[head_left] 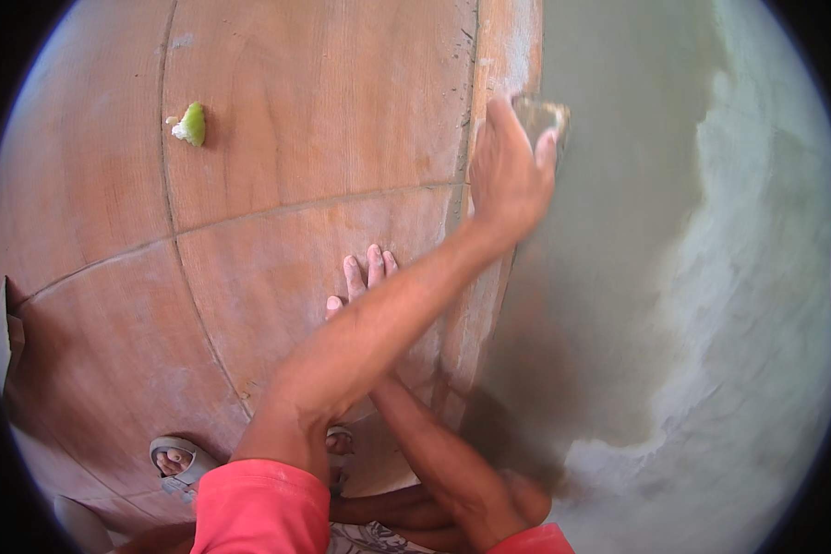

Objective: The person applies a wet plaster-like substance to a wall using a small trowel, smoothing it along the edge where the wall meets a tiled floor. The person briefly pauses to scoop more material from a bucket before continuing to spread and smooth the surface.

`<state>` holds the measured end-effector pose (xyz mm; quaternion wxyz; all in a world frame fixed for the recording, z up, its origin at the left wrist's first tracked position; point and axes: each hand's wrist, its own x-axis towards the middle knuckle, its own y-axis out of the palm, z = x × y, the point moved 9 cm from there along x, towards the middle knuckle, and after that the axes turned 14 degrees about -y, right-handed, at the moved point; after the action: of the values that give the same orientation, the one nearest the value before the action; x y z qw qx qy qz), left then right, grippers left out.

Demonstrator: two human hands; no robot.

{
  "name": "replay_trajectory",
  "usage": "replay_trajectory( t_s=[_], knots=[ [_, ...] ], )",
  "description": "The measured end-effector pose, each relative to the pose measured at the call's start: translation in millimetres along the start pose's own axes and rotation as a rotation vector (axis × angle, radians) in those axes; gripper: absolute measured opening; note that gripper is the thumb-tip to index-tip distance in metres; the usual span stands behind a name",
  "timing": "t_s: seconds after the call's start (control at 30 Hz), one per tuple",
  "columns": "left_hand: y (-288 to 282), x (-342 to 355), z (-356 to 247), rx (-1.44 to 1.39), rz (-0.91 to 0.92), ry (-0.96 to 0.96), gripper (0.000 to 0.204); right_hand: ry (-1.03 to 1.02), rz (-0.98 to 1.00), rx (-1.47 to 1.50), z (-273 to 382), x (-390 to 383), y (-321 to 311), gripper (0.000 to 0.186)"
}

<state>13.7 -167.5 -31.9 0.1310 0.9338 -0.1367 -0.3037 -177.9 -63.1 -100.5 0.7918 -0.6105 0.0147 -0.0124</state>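
Note:
My arms cross, the left forearm passing over the right. My left hand (512, 175) reaches to the far right and grips a small flat rectangular block (556, 115) with a tan edge. Blur hides what kind it is. It meets the smooth grey-green coated surface (619, 231) beside the narrow tile strip (503, 55). On the brown wood-look tiles (286, 268), my right hand (369, 270) rests with fingers spread and dusted white; my left forearm covers part of it.
A light-green chunk with a white side (191, 125) lies on the tiles at the far left. A paler, uneven area (757, 305) borders the grey coating on the right. My sandalled foot (177, 459) is near the lower left. A thin broken-edged piece (7, 337) stands at the left rim.

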Motion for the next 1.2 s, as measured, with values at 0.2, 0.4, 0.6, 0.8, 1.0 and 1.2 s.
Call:
replay_trajectory(
  t_s=[0.2,0.4,0.6,0.8,1.0,1.2],
  knots=[
    [31.7,28.0,-23.9,0.09,0.01,0.118,0.053,0.002,-0.037,0.007,-2.5,-1.1,6.7,0.057],
    [44.0,-90.1,21.4,0.018,0.124,0.087,0.052,-0.011,-0.026,-0.077,1.6,4.5,-5.8,0.055],
    [47.1,-190.7,29.7,0.04,0.483,0.115,0.052,0.019,-0.063,-0.084,0.1,-0.6,-6.7,0.055],
    [9.1,-49.1,26.8,0.08,0.035,0.063,0.047,-0.013,0.008,-0.034,5.6,4.9,-7.6,0.054],
    [59.5,-157.2,49.8,0.121,0.327,0.0,0.05,0.003,-0.064,-0.072,3.1,5.1,-10.7,0.053],
    [31.2,-152.5,26.8,0.088,0.279,0.081,0.051,0.018,-0.058,-0.086,-1.5,0.2,-8.0,0.055]
  ],
)
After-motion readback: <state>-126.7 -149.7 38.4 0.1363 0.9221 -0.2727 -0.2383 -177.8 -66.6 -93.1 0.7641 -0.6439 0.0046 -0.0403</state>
